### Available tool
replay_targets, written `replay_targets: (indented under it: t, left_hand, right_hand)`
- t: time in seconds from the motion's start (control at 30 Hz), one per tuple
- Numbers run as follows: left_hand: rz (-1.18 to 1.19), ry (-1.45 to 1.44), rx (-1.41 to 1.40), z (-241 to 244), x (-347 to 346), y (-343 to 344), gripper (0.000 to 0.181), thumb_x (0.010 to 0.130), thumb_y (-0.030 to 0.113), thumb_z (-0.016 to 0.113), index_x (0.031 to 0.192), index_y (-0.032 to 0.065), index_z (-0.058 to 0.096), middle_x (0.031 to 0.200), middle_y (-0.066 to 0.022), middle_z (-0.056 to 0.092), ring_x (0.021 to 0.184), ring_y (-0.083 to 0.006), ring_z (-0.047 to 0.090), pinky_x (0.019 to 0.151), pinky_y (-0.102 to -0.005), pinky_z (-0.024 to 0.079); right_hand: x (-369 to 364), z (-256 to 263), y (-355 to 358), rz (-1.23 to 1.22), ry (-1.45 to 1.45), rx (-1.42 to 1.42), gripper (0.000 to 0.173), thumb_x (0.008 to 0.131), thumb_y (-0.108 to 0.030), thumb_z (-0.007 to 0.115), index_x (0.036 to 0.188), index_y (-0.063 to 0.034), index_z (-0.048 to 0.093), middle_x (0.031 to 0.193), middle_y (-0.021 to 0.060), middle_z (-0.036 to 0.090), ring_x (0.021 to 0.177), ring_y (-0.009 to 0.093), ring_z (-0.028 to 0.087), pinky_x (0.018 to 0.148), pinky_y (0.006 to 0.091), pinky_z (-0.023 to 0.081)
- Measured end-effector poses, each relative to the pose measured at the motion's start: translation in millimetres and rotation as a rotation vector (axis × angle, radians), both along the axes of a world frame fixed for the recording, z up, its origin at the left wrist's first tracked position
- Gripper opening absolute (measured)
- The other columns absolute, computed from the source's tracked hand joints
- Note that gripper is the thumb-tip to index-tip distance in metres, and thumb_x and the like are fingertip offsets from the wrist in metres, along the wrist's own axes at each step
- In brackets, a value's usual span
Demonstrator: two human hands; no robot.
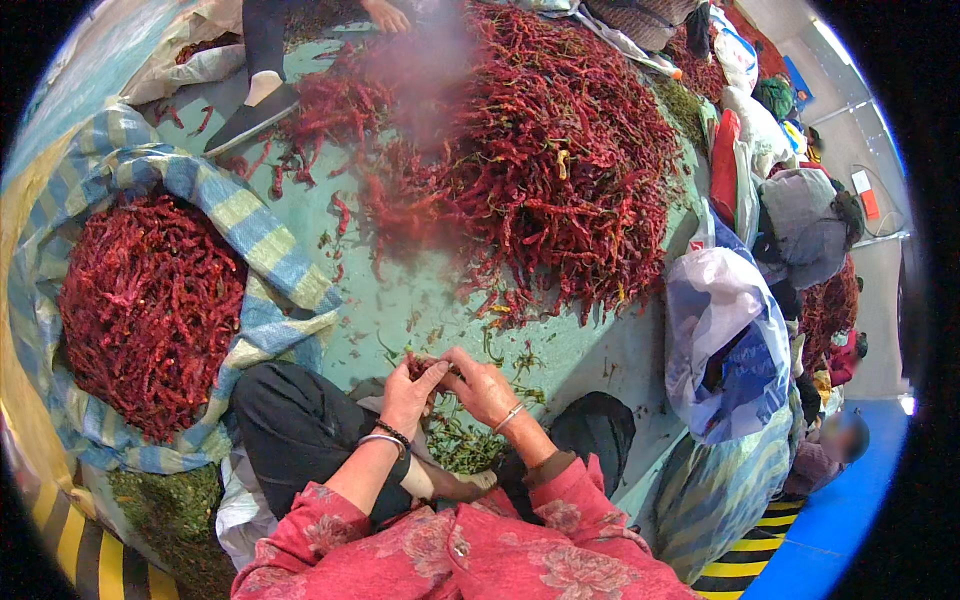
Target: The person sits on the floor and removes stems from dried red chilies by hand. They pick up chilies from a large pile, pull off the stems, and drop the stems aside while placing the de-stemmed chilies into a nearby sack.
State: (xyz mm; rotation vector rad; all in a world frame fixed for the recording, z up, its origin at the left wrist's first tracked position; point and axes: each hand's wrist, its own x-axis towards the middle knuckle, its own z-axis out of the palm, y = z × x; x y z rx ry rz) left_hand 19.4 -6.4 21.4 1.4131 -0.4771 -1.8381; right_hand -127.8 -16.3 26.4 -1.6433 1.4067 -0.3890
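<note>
My left hand (407, 391) holds a few dried red chili peppers (424, 365) in front of my lap, a green stem poking up beside the thumb. Against them, the bent fingers of my right hand (484, 391) meet the left fingertips and pinch at the chilies; the exact grip is partly hidden. Below both hands, green stems and scraps (461, 442) lie heaped between my legs. Beyond them rises a large pile of dried red chilies (570, 165) on the pale green floor (405, 300).
To the left, a blue-and-cream checked woven sack (247, 206) is filled with red chilies (154, 315). A white-and-blue plastic bag (720, 277) stands at right on a striped sack (724, 487). A person's shoe (251, 116) and hand (388, 15) are across the pile. More people sit far right.
</note>
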Motion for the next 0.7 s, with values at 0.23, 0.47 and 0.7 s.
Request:
replay_targets:
  t: [0.23, 0.47, 0.7]
  left_hand:
    - [0.011, -0.025, 0.047, -16.2, 3.6, 5.0, 0.023, 0.082, 0.028, 0.065, 0.088, 0.008, 0.056, 0.069, 0.0033, 0.052, 0.048, -0.0052, 0.042, 0.038, -0.0204, 0.031]
    - [0.105, 0.071, 0.056, -13.0, -1.6, 5.7, 0.024, 0.084, 0.029, 0.062, 0.083, 0.0071, 0.053, 0.066, 0.0014, 0.051, 0.047, -0.0066, 0.042, 0.037, -0.0225, 0.031]
    - [0.085, 0.029, 0.046, -16.5, 1.7, 3.7, 0.021, 0.084, 0.028, 0.062, 0.081, 0.009, 0.052, 0.065, 0.0007, 0.052, 0.048, -0.0058, 0.044, 0.038, -0.0205, 0.031]
  right_hand:
    - [-4.4, 9.0, -2.1, -0.078, -0.136, 0.178, 0.035, 0.081, -0.014, 0.057, 0.112, -0.0085, 0.042, 0.076, 0.0151, 0.063, 0.073, 0.036, 0.061, 0.062, 0.0423, 0.047]
    - [-74.5, -47.1, -55.1, -0.386, 0.479, -0.295, 0.03, 0.076, -0.022, 0.065, 0.1, -0.009, 0.052, 0.085, 0.0142, 0.06, 0.077, 0.034, 0.058, 0.065, 0.0423, 0.045]
    - [-78.2, -48.9, -48.1, -0.435, 0.227, -0.047, 0.024, 0.076, -0.027, 0.067, 0.084, -0.0066, 0.057, 0.075, 0.0075, 0.059, 0.064, 0.023, 0.056, 0.054, 0.035, 0.045]
